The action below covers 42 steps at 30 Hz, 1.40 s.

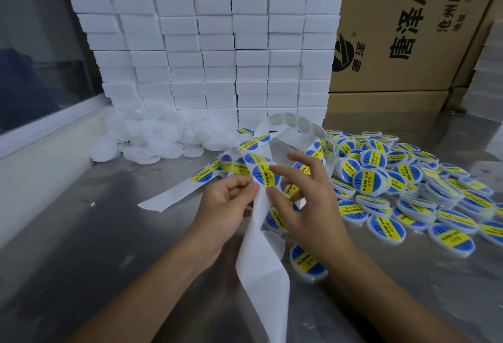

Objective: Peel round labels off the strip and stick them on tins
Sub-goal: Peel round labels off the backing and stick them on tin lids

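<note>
Over the steel counter (pixel 109 233), just in front of me, my left hand (pixel 226 201) pinches the white backing strip (pixel 261 247) at its edge, fingers curled on the paper, while my right hand (pixel 304 195) has thumb and forefinger closing on the rim of a blue and yellow round label (pixel 265 175) that sits on the strip right above the left thumb; its other fingers are spread and free. Labelled tins (pixel 408 187) lie heaped to the right, and a mound of unlabelled white tins (pixel 152 138) sits farther back on the left, below the stacked white boxes (pixel 204 43). My worry is the label folding onto itself or sticking to my fingertip as it lifts, since the strip hangs loose and twisted. I cannot tell whether the label's edge has come free of the backing; my fingers cover it. A pale round shape under the hanging strip may be the next tin, but the paper hides most of it.
</note>
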{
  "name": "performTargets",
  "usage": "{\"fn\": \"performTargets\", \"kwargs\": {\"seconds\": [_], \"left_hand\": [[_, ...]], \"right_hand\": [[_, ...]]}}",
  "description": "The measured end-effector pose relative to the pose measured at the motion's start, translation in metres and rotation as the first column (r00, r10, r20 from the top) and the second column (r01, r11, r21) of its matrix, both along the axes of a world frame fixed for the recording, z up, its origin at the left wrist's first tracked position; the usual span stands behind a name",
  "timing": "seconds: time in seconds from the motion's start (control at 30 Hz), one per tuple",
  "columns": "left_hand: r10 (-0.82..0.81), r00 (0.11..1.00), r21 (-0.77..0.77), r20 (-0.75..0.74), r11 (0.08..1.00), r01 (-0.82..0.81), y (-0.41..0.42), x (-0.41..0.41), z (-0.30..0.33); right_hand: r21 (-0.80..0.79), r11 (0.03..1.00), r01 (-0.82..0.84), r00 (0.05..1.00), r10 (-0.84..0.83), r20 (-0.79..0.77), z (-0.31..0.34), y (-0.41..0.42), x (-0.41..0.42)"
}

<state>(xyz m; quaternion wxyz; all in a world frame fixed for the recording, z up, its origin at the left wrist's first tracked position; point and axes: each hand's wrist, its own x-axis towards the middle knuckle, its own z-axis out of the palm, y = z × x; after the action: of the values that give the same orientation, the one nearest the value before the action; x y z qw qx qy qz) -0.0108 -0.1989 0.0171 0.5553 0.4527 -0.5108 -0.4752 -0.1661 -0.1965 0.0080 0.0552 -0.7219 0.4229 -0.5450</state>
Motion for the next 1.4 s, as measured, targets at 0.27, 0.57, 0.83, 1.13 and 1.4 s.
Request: {"fn": "performTargets", "kwargs": {"seconds": [0.27, 0.57, 0.83, 1.13, 1.4], "left_hand": [[0.096, 0.972, -0.252, 0.215, 0.967, -0.040, -0.001, -0.004, -0.006], [0.124, 0.937, -0.367, 0.326, 0.930, 0.005, 0.001, -0.003, -0.005], [0.115, 0.951, -0.295, 0.286, 0.955, -0.026, 0.000, -0.002, -0.004], [0.216, 0.957, -0.107, 0.193, 0.974, -0.198, -0.016, 0.010, -0.016], [0.351, 0.851, -0.192, 0.390, 0.935, -0.298, -0.025, 0.030, -0.025]], "right_hand": [[-0.191, 0.981, 0.029, 0.966, -0.077, -0.248, 0.004, -0.003, -0.003], [-0.234, 0.968, 0.095, 0.943, -0.163, -0.291, 0.005, 0.003, 0.002], [-0.062, 0.982, 0.177, 0.981, -0.181, -0.071, 0.006, -0.004, -0.012], [0.297, 0.947, 0.123, 0.927, -0.217, 0.305, 0.010, -0.016, -0.031], [0.309, 0.946, -0.094, 0.842, -0.089, 0.531, 0.017, -0.011, -0.025]]}}
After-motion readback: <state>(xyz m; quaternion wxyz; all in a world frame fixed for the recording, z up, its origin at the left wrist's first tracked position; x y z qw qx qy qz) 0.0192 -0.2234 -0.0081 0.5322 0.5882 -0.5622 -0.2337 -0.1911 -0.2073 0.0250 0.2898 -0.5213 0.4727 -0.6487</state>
